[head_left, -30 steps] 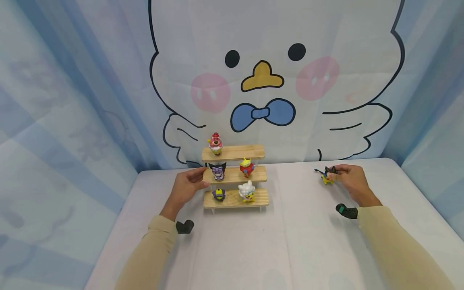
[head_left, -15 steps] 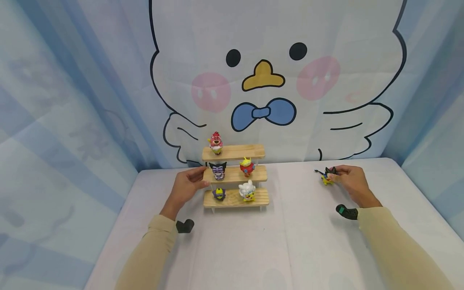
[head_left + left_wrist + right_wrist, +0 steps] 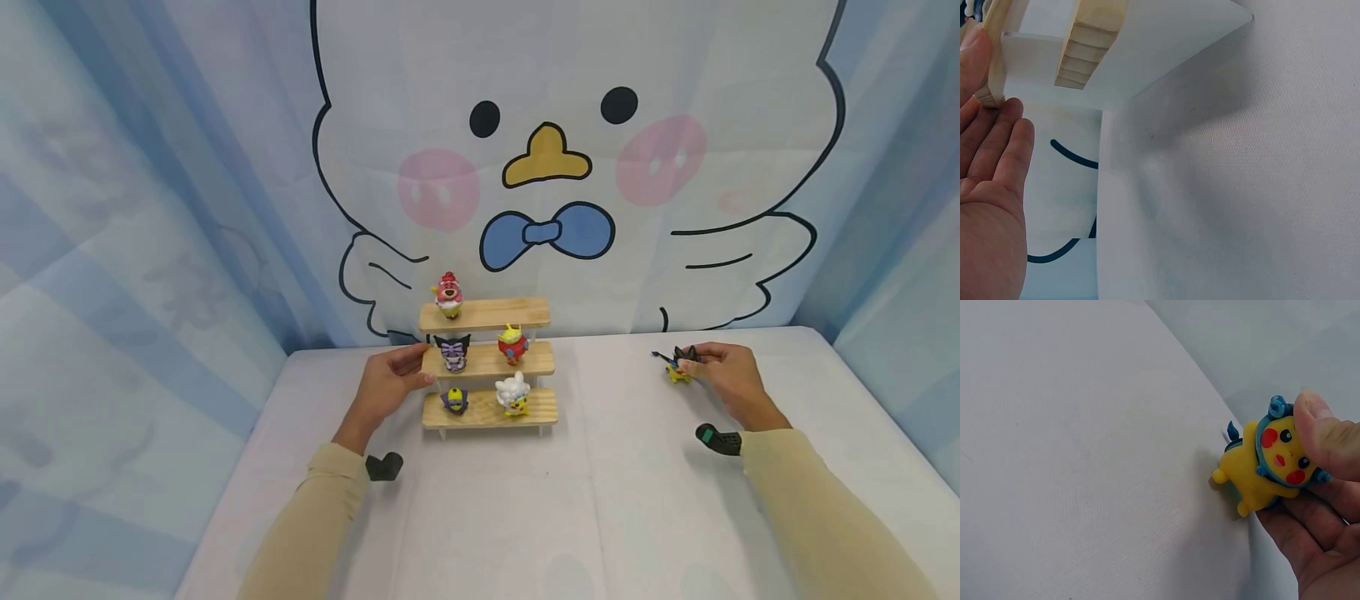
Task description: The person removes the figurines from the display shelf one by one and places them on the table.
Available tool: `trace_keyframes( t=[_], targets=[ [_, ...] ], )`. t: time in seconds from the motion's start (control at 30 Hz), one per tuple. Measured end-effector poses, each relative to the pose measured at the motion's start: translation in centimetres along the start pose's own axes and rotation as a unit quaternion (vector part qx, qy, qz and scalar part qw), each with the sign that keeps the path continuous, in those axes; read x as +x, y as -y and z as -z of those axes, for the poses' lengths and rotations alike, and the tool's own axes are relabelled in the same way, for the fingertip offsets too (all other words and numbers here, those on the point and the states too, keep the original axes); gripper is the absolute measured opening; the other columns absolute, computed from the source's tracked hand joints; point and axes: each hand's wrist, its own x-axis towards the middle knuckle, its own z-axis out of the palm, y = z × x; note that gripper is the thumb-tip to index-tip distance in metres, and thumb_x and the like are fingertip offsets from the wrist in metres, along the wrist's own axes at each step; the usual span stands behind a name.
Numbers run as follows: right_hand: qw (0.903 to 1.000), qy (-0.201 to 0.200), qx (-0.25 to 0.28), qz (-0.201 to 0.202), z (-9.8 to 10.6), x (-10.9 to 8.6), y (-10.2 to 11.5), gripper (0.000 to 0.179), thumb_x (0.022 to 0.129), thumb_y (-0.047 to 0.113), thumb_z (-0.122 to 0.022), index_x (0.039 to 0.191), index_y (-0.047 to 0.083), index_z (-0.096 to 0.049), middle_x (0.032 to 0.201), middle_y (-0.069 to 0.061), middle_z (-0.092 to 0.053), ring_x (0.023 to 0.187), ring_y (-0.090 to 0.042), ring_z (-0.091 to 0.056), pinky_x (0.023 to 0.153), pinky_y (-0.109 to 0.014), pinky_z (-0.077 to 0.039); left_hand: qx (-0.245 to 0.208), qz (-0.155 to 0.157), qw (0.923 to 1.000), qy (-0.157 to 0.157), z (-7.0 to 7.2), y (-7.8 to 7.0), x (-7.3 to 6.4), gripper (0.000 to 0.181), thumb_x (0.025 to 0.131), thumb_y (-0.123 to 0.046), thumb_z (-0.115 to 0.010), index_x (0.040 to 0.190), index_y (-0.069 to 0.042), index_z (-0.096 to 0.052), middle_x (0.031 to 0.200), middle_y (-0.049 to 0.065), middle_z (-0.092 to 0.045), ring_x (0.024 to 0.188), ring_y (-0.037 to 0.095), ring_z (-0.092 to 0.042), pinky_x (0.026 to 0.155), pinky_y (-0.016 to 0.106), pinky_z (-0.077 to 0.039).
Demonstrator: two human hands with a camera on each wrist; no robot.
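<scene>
At the left end of a three-tier wooden display shelf [image 3: 480, 360], my left hand [image 3: 386, 387] pinches the middle board. In the left wrist view the thumb lies on one side of the wooden board [image 3: 996, 69] and the fingers on the other. Far to the right, my right hand [image 3: 731, 379] holds a small yellow figurine [image 3: 677, 373] close above the table or on it; I cannot tell which. The right wrist view shows that the figurine [image 3: 1269, 456] has red cheeks and a dark blue hood, with the thumb against its head.
On the shelf stand a pink bear figurine [image 3: 449, 297], a black-and-purple one [image 3: 453, 353], a red-and-yellow one [image 3: 513, 345], a purple-and-yellow one [image 3: 455, 401] and a white-topped one [image 3: 513, 393]. A white cloth covers the table [image 3: 510, 525]. Behind hangs a printed curtain [image 3: 547, 275].
Both hands keep their places and their holds. The whole head view has shifted very slightly; the figurines on the shelf have not moved.
</scene>
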Motion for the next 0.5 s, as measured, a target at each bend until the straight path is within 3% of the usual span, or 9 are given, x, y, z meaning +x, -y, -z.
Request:
trace_keyframes(
  t=[0.23,0.4,0.5],
  targets=[
    [1.0000,-0.003,-0.005,-0.007,0.10,-0.46,-0.43,0.050,0.102,0.019,-0.068,0.144,-0.005,-0.056,0.146,-0.027,-0.060,0.103,0.000,-0.061,0.080,-0.008,-0.058,-0.002,-0.004,1.0000,0.004,-0.12,-0.13,-0.06,0.062,0.089,0.000,-0.079,0.148,-0.005,-0.057,0.154,0.014,-0.058,0.144,0.028,-0.055,0.115,0.035,-0.051],
    [0.9999,-0.002,-0.011,0.013,0.16,-0.48,-0.81,0.050,0.101,0.018,-0.069,0.143,-0.005,-0.056,0.143,-0.028,-0.062,0.099,0.001,-0.063,0.075,-0.003,-0.053,-0.006,-0.003,1.0000,0.003,-0.12,-0.17,-0.06,0.063,0.089,0.001,-0.079,0.147,-0.005,-0.058,0.153,0.014,-0.058,0.144,0.028,-0.056,0.115,0.035,-0.051],
    [0.9994,0.004,-0.023,0.026,0.21,-0.34,-0.90,0.052,0.100,0.016,-0.071,0.144,-0.007,-0.055,0.143,-0.029,-0.062,0.107,-0.013,-0.070,0.084,-0.015,-0.061,-0.007,0.001,1.0000,0.001,-0.06,-0.19,-0.11,0.063,0.089,0.001,-0.080,0.148,-0.005,-0.057,0.154,0.014,-0.058,0.144,0.027,-0.055,0.115,0.034,-0.051]
  ],
)
